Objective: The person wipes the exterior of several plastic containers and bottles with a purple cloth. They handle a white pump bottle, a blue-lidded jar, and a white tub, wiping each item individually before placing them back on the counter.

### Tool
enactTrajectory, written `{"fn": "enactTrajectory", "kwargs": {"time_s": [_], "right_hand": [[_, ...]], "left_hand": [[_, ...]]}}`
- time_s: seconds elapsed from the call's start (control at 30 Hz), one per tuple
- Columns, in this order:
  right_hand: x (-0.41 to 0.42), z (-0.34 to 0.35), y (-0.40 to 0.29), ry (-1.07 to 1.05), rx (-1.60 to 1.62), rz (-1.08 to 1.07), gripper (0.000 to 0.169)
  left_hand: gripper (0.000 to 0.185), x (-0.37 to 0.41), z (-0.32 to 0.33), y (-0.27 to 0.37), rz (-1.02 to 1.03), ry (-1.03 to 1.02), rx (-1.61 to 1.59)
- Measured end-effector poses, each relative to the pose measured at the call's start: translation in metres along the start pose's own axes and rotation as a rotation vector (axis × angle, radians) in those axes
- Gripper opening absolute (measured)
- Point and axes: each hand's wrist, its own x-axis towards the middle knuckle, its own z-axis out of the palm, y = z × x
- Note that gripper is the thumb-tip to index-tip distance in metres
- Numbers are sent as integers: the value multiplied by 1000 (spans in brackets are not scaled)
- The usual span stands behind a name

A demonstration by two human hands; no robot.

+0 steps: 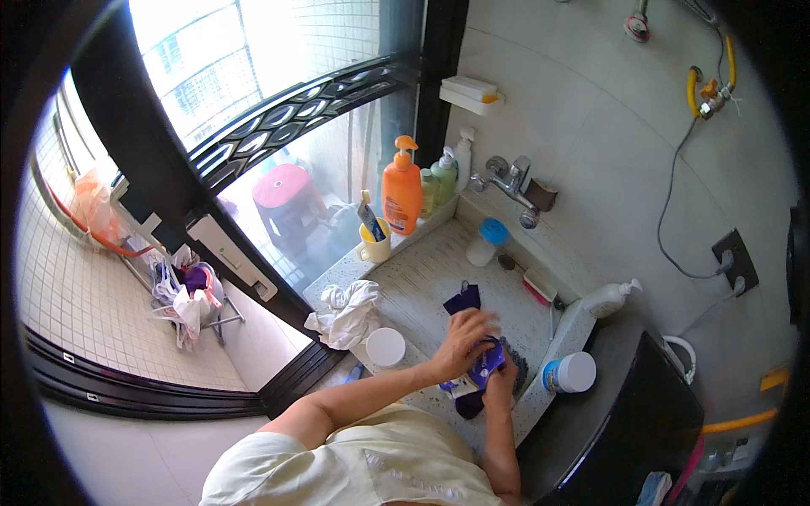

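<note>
My right hand (501, 378) grips the side of a purple printed packet (486, 367), holding it over the near part of a speckled stone wash basin (405, 272). My left hand (467, 338) is at the packet's upper edge, its fingers bent and partly blurred; whether they pinch it I cannot tell. Dark cloth (469, 406) lies just below the packet, and a dark navy cloth piece (462, 300) lies beyond my left hand. To the right of my hands, a dark, rough-textured item (516, 364) is partly hidden.
White cloth (348, 313) and a white-lidded jar (385, 347) sit on the left ledge. A yellow mug (374, 240) and orange pump bottle (401, 190) stand farther back. A brush (539, 286) and blue-lidded container (492, 233) lie beneath the faucet (512, 190). Another jar (577, 372) is at right.
</note>
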Motion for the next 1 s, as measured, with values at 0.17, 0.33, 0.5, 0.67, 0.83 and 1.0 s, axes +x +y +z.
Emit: {"fn": "enactTrajectory", "kwargs": {"time_s": [0.17,0.33,0.5,0.67,0.83,1.0], "right_hand": [[-15,36,-29,208,53,-166,31],[-10,39,-34,227,-280,-450,26],[-23,58,-52,174,-522,-704,30],[-18,60,-47,76,-705,-934,24],[-15,66,-64,103,-681,-951,23],[-6,70,-67,185,-695,-1005,22]], "left_hand": [[78,-6,24,3,-372,198,-232],[66,1,22,-2,-465,-87,-697],[57,16,12,-7,-487,-192,-1266],[59,18,11,-20,-593,-149,-1685],[60,15,4,-12,-550,-218,-1708],[55,16,2,-4,-583,-208,-1716]]}}
